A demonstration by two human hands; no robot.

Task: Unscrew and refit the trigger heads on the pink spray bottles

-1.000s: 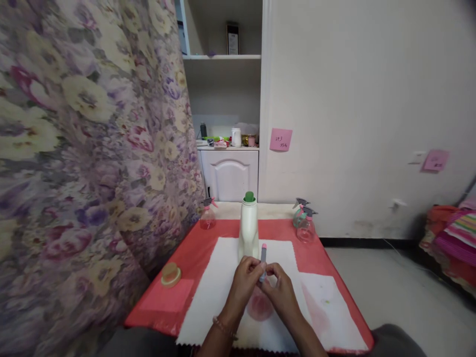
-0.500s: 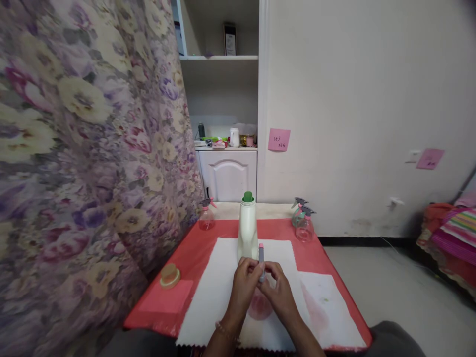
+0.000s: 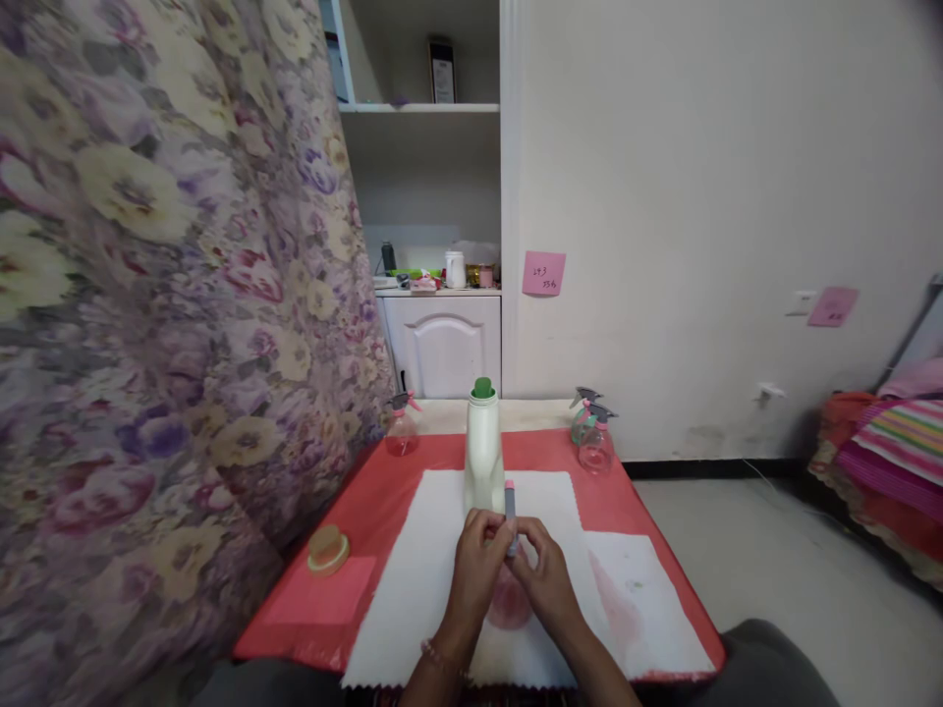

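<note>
Both my hands meet over the middle of the red table (image 3: 383,491), above a white cloth (image 3: 427,570). My left hand (image 3: 477,565) and my right hand (image 3: 543,579) are closed together on the grey and pink spray head (image 3: 509,503) of a small clear pink bottle (image 3: 510,604), whose round body shows below my fingers. Just behind my hands stands a tall white bottle with a green cap (image 3: 482,447).
A pink spray bottle (image 3: 402,429) stands at the table's far left; two more spray bottles (image 3: 591,435) are at the far right. A round tan lid (image 3: 328,550) lies near the left edge. A floral curtain (image 3: 162,295) hangs on the left; white cabinet (image 3: 442,344) behind.
My hands stay closed on the spray head in the same place on the cloth. The view has turned slightly to the right, so everything sits a little further left.
</note>
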